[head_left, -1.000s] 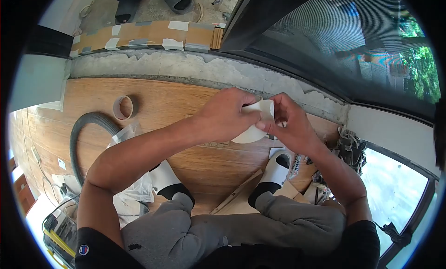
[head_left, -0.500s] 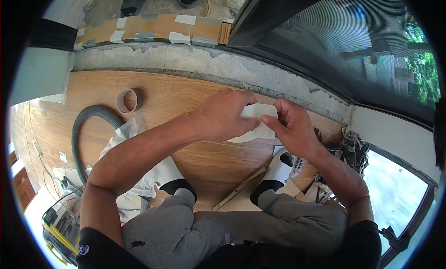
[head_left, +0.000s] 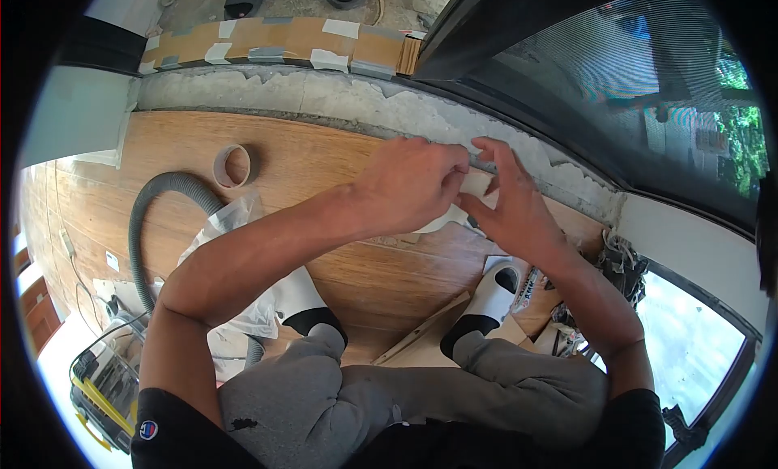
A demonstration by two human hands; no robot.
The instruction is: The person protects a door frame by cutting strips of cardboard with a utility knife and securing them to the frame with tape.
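Note:
My left hand [head_left: 412, 181] is closed, its fingers curled round a cream-white piece [head_left: 478, 183] that looks like wide tape or paper. Part of this piece shows between the two hands and part below the left fingers; the rest is hidden. Close beside it on the right is my right hand [head_left: 516, 214], thumb and fingers apart. Whether the right thumb touches the piece, I cannot make out. Both hands are above the wooden floor [head_left: 324, 157], in front of the bare concrete strip [head_left: 340, 96].
A tape roll [head_left: 236, 166] stands on the floor at left, near a grey corrugated hose [head_left: 154, 197] and clear plastic [head_left: 251, 315]. Taped cardboard [head_left: 267, 39] lines the far edge. Dark clutter [head_left: 620, 266] lies at right, below a screen door [head_left: 600, 88].
My right fingers have lifted and spread away from the cream-white piece. Its visible part has shrunk behind my left hand. The whole view has shifted slightly.

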